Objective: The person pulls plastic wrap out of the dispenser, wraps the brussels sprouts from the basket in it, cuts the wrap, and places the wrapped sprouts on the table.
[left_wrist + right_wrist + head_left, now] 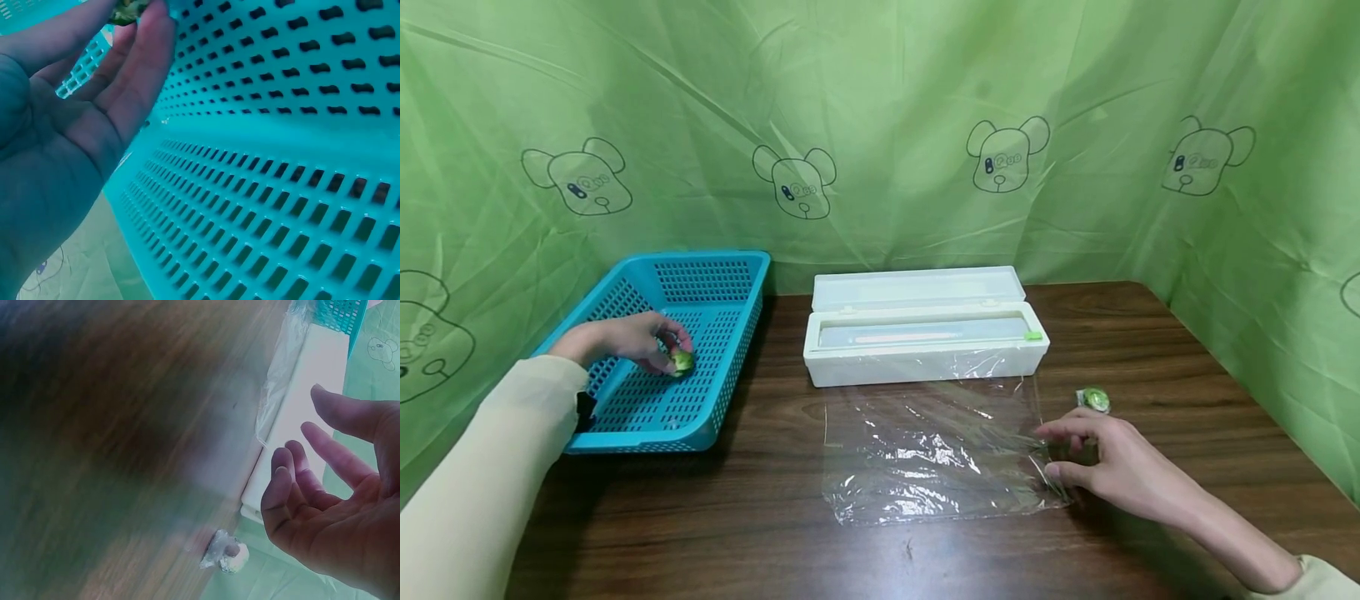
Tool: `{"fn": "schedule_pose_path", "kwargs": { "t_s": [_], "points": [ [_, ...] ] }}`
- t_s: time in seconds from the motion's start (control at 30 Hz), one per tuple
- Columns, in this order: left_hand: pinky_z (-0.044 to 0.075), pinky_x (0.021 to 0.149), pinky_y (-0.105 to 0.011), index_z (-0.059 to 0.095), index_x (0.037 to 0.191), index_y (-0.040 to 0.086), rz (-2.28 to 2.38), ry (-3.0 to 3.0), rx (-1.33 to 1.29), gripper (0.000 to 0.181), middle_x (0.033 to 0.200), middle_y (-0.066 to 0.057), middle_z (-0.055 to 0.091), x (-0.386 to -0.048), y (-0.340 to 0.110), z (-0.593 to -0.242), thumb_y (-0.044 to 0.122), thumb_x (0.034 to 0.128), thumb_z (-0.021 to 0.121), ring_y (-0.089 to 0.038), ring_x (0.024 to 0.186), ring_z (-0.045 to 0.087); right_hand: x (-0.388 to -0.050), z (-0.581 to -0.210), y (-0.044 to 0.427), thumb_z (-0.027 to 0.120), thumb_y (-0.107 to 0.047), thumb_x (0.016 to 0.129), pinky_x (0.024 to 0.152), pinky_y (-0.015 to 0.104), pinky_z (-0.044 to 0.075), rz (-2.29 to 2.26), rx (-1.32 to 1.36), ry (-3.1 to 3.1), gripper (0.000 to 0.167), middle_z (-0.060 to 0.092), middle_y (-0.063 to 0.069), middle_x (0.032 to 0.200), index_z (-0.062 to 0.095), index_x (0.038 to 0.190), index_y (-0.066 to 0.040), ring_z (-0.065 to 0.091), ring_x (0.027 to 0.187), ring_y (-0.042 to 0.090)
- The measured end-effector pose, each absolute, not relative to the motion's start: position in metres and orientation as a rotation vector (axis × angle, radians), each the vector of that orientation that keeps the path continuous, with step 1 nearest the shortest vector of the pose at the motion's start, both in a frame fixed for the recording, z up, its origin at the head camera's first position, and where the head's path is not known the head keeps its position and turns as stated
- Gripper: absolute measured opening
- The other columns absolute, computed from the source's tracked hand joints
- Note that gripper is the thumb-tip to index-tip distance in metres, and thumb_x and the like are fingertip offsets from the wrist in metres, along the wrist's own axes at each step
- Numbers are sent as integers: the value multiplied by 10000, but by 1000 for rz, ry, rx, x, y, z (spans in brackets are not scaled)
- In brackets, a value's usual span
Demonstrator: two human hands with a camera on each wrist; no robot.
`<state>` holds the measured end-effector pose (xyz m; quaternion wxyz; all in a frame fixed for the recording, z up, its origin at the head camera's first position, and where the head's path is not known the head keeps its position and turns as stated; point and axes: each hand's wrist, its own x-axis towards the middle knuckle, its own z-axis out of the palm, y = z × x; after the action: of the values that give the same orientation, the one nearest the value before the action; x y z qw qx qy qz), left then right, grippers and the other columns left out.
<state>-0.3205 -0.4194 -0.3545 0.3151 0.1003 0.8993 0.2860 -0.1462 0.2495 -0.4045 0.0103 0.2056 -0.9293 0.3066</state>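
Inside the blue basket [748, 333], my left hand [643, 340] pinches a small round green vegetable [682, 362] between thumb and fingertips. In the left wrist view only the lower part of that vegetable [128, 11] shows. My right hand [1116, 467] is at the right edge of a sheet of clear cling film [925, 467] spread on the table. Its fingers are loosely bent and apart, with nothing between them in the right wrist view. The film runs out from a white dispenser box [925, 367] whose lid stands raised.
Beyond my right hand lies a small green piece wrapped in film [1093, 400]. Its crumpled wrapping [215, 550] shows in the right wrist view. A green curtain [895, 125] hangs behind and beside the brown wooden table [760, 517]. A small green slider [1033, 336] sits on the box's right end.
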Motion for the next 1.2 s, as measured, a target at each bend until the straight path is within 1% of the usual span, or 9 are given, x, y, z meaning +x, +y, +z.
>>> {"fn": "schedule_pose_path", "kwargs": {
  "t_s": [0.2, 0.43, 0.67, 0.8, 1.03, 1.2],
  "points": [
    [592, 878, -474, 598, 1287, -64, 745, 2376, 271, 398, 1189, -221, 590, -323, -414, -358, -43, 910, 727, -313, 1048, 623, -148, -408, 248, 906, -222, 837, 661, 264, 451, 935, 692, -2903, 387, 594, -83, 905, 774, 1199, -183, 540, 812, 79],
    [581, 903, -479, 606, 1351, -70, 778, 2306, 232, 446, 1211, -193, 623, -325, -417, -360, -27, 927, 738, -275, 1064, 631, -149, -410, 247, 919, -198, 817, 650, 264, 447, 949, 733, -2892, 397, 580, -96, 897, 773, 1185, -163, 538, 791, 80],
    [579, 859, -459, 598, 1377, -56, 816, 2309, 254, 459, 1215, -187, 619, -324, -417, -359, 17, 945, 733, -289, 1029, 624, -151, -409, 249, 909, -208, 834, 644, 256, 447, 946, 782, -2906, 391, 584, -90, 903, 769, 1194, -143, 536, 786, 79],
    [584, 845, -445, 594, 1384, -60, 874, 2308, 268, 460, 1237, -196, 601, -321, -413, -351, 8, 951, 731, -292, 1029, 604, -155, -408, 249, 908, -189, 833, 640, 255, 449, 946, 845, -2899, 395, 594, -85, 918, 762, 1194, -121, 538, 782, 76],
    [583, 894, -442, 595, 1381, -71, 922, 2369, 372, 448, 1245, -191, 639, -318, -403, -332, 10, 964, 735, -314, 1116, 594, -159, -406, 249, 905, -202, 840, 649, 258, 450, 968, 862, -2936, 397, 622, -69, 967, 757, 1197, -113, 537, 791, 77],
    [586, 876, -393, 598, 1380, -77, 933, 2404, 421, 449, 1217, -185, 666, -314, -398, -324, 13, 965, 741, -312, 1096, 622, -159, -405, 248, 903, -207, 841, 646, 258, 453, 978, 857, -2953, 400, 627, -64, 986, 755, 1201, -114, 539, 794, 80]
  ]
}}
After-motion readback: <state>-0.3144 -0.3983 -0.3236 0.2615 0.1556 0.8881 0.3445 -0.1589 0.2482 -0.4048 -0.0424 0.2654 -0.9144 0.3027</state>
